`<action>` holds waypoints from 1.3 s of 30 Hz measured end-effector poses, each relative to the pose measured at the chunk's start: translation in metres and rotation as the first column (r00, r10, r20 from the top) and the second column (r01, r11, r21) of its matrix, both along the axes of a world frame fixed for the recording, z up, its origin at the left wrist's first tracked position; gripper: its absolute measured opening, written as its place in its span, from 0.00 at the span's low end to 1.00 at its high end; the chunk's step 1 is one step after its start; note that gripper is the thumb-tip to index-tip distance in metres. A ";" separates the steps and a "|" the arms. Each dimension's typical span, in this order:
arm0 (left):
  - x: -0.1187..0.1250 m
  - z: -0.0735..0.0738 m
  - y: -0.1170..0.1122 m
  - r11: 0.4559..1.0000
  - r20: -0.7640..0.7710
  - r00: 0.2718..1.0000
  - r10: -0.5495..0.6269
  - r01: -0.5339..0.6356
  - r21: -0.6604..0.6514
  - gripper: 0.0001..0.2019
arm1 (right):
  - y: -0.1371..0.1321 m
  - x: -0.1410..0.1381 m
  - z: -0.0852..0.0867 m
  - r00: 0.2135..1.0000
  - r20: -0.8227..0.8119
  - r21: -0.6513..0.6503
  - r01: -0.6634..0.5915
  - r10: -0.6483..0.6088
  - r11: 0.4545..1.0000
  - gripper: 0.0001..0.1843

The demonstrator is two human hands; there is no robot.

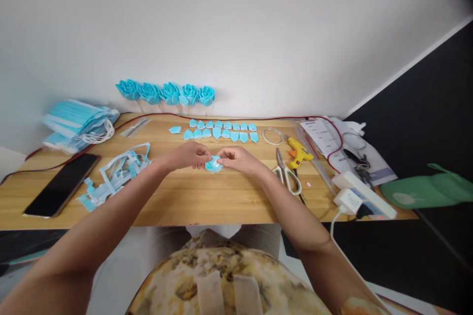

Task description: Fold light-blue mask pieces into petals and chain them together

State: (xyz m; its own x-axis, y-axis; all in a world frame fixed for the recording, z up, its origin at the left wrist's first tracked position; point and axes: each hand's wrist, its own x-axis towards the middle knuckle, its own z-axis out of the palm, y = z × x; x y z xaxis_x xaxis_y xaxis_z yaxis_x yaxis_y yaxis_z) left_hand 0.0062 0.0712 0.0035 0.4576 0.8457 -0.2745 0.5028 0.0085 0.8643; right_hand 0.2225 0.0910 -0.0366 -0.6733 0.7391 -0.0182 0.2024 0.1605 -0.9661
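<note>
Both my hands meet over the middle of the wooden table (192, 197). My left hand (188, 155) and my right hand (238, 158) each pinch a small blue fabric piece (213, 164) held between them just above the tabletop. Behind it lie two rows of several folded blue petals (221, 131). Several finished blue roses (168, 92) lean against the wall at the back.
A stack of blue face masks (76, 123) sits far left, mask scraps and straps (116, 172) and a black phone (62, 184) near it. On the right lie scissors (287, 172), a yellow glue gun (298, 152), a white wire ring (272, 136), papers, keys and a power strip (364, 196).
</note>
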 end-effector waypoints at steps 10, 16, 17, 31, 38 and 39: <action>0.007 -0.037 0.005 0.968 0.356 0.901 0.247 -0.244 -0.053 0.23 | 0.009 -0.003 -0.001 0.890 -0.290 -0.236 0.290 -0.352 0.927 0.15; 0.019 -0.042 0.003 0.967 0.339 0.908 0.246 -0.255 -0.019 0.19 | 0.012 -0.003 -0.004 0.880 -0.288 -0.214 0.327 -0.379 0.921 0.16; 0.020 -0.043 0.003 0.958 0.337 0.901 0.274 -0.287 -0.012 0.19 | 0.012 -0.003 -0.004 0.886 -0.279 -0.212 0.319 -0.370 0.924 0.15; 0.020 -0.051 -0.006 0.936 0.347 0.880 0.324 -0.352 0.016 0.23 | 0.009 -0.001 -0.010 0.950 -0.117 -0.026 0.289 -0.290 0.957 0.18; 0.028 -0.050 -0.011 0.950 0.416 0.857 0.303 -0.303 -0.068 0.22 | 0.009 -0.002 -0.009 0.939 -0.095 0.045 0.336 -0.330 0.941 0.21; 0.029 -0.050 -0.012 0.946 0.398 0.862 0.315 -0.316 -0.064 0.20 | 0.009 -0.002 -0.009 0.939 -0.090 0.053 0.336 -0.331 0.940 0.21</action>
State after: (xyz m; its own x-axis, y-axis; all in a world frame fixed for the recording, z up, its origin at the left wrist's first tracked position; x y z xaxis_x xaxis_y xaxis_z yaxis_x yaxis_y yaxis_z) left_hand 0.0354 0.0590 -0.0460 0.2357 0.9640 -0.1230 0.0874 0.1051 0.9906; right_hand 0.2203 0.0996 -0.0460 -0.3855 0.9191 0.0815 0.1788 0.1610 -0.9706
